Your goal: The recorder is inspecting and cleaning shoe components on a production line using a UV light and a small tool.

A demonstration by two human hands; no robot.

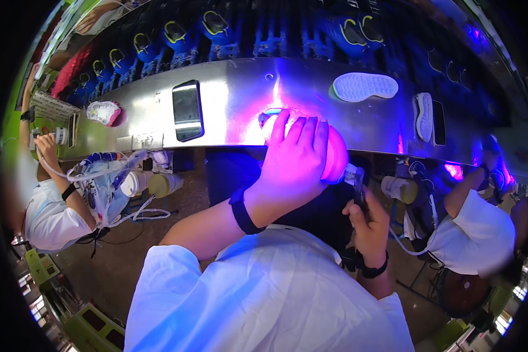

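Note:
A shoe [335, 154], glowing pink under violet light, rests at the near edge of the metal bench. My left hand [296, 154] lies over it, fingers wrapped across its top and holding it tilted. Just right of the shoe, my right hand [368, 220] grips a brush [358, 186] with a dark handle. The brush's pale head is close to the lower end of the shoe; whether they touch I cannot tell. A white shoe sole [365, 87] lies tread up on the bench, beyond my hands to the right.
A phone [188, 111] lies on the metal bench [232, 88] to the left. Beyond the bench runs a rack with blue shoes [217, 26]. Further right are another sole [423, 117] and a phone [439, 123]. Co-workers sit on both sides, near pots [163, 185] and hoses.

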